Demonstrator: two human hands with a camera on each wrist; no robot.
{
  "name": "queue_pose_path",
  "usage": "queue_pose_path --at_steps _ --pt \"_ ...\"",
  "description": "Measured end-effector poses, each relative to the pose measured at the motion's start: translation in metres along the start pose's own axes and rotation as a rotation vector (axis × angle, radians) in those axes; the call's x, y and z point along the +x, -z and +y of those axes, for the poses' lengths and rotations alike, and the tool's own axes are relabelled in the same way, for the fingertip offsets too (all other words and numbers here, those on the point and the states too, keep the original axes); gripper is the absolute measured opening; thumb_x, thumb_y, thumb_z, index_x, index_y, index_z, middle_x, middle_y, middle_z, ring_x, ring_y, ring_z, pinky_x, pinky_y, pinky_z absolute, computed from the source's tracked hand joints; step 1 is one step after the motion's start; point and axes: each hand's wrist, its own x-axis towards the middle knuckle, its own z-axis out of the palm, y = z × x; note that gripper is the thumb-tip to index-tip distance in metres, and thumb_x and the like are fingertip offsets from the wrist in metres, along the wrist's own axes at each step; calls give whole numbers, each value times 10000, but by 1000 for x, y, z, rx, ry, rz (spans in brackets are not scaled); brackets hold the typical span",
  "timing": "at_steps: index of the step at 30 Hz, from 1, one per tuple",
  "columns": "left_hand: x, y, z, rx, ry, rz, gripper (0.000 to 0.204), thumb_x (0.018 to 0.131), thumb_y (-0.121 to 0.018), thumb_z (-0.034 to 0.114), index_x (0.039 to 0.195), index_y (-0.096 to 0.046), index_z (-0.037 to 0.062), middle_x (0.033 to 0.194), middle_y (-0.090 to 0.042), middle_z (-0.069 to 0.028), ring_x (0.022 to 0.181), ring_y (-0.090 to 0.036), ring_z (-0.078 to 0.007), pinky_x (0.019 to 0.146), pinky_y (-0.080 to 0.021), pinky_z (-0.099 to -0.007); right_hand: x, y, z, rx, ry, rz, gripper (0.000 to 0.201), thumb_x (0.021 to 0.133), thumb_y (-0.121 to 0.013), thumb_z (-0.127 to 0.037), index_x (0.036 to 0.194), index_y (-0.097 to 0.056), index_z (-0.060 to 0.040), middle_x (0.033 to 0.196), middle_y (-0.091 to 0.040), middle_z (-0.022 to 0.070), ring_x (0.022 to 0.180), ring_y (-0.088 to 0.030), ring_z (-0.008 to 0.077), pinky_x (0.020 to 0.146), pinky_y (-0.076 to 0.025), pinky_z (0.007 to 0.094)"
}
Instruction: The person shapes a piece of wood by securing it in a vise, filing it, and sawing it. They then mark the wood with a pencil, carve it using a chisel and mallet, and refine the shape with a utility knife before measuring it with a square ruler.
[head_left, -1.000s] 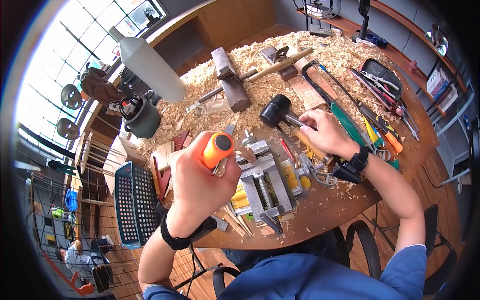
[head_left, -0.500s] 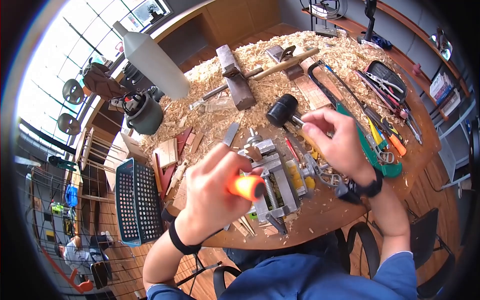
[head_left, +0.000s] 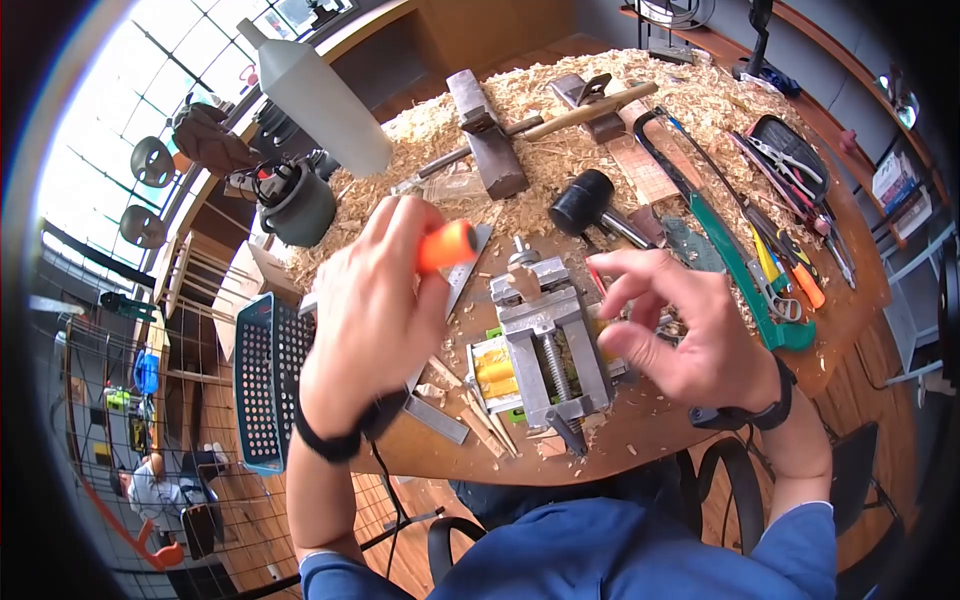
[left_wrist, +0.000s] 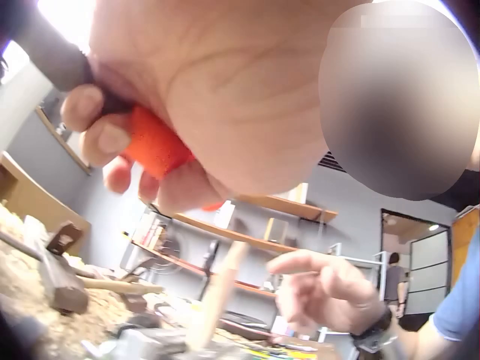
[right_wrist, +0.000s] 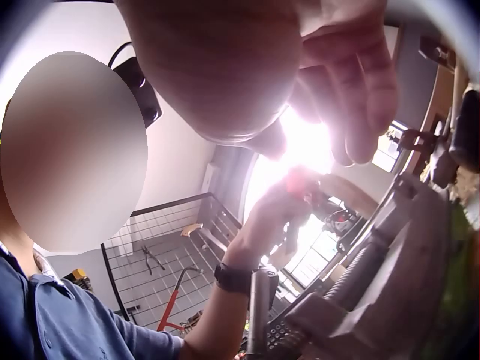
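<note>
My left hand point(head_left: 375, 300) grips a tool by its orange handle point(head_left: 447, 246), left of the vise. In the left wrist view my fingers wrap round that handle point(left_wrist: 156, 144); the tool's kind cannot be told. My right hand point(head_left: 680, 325) hovers beside the vise with loosely bent, spread fingers and nothing in it. The grey metal vise point(head_left: 545, 335) stands at the table's near edge, a small wooden piece point(head_left: 522, 282) upright in its jaws. Beyond my right hand lies a black-headed mallet point(head_left: 582, 203).
Wood shavings point(head_left: 560, 130) cover the far table, with two wooden planes point(head_left: 492, 150) among them. A green-handled saw point(head_left: 740, 270) and pliers point(head_left: 785, 160) lie right. A metal strip point(head_left: 436, 420) and sticks lie near the front edge; a perforated basket point(head_left: 268, 390) stands left.
My right hand has left the mallet's handle and drawn nearer, toward the vise. My left hand, still gripping the orange handle, swung over the vise and then back left.
</note>
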Motion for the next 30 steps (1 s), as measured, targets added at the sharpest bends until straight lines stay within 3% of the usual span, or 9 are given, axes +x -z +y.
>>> queue_pose_path --at_steps 7,10,15,18,22,24,27,28,30 --pt "-13 -84 -72 168 93 -422 345 947 -600 74 1284 -590 3 1131 -612 -241 1022 -678 -454 888 -542 -535 -22 6 13 -59 -148 2 220 948 -803 -105 1133 -740 -5 809 -730 95 657 -706 162 606 -553 320" --pt "-22 -109 -81 118 45 -339 485 930 -663 50 1406 -580 4 1146 -606 -240 1044 -669 -444 896 -545 -512 -30 -3 8 -150 163 -84 140 876 -836 -116 964 -763 -35 789 -710 130 679 -706 316 615 -566 382" --pt "-27 -129 -94 181 -31 -357 618 879 -652 -6 1489 -559 21 1217 -624 -263 1079 -688 -434 903 -585 -483 -39 -32 -16 -392 384 -254 368 910 -798 -351 1065 -720 -26 889 -650 46 740 -680 208 626 -545 331" --pt "-26 -125 -90 179 13 -443 575 882 -663 5 1453 -602 26 1237 -638 -237 1101 -684 -412 934 -580 -471 -44 -44 -17 -471 397 -284 392 883 -795 -327 1078 -704 1 877 -640 48 728 -666 199 624 -532 326" --pt "-24 -110 -81 102 -19 -267 485 864 -739 18 1345 -686 5 1163 -667 -193 1071 -679 -391 927 -558 -450 -44 -55 -23 -486 336 -235 357 883 -803 -261 1081 -696 17 804 -605 46 649 -648 178 562 -514 312" --pt "-13 -85 -61 -205 -51 8 466 846 -738 8 1311 -704 3 1155 -693 -180 1038 -699 -372 912 -588 -407 -48 -60 -28 -510 290 -239 334 895 -768 -242 1081 -677 20 810 -602 49 667 -658 168 571 -523 305" --pt "-8 -65 -16 -739 -19 26 396 829 -797 31 1219 -742 -12 1058 -716 -166 968 -707 -371 890 -582 -373 -52 -67 -29 -607 298 -205 327 895 -754 -211 1081 -667 43 793 -592 50 645 -650 155 540 -513 284" --pt "-7 -71 -7 -703 -82 115 302 838 -856 94 1109 -771 -10 926 -704 -160 869 -708 -310 801 -564 -389 -53 -69 -27 -639 312 -195 303 899 -733 -188 1071 -664 51 784 -585 47 639 -649 151 536 -512 280" --pt "-9 -72 -4 -631 -17 41 258 849 -859 77 1083 -786 -3 982 -750 -148 904 -731 -269 831 -569 -361 -54 -71 -28 -677 324 -185 278 904 -712 -164 1062 -661 59 775 -578 45 634 -647 147 532 -510 275"
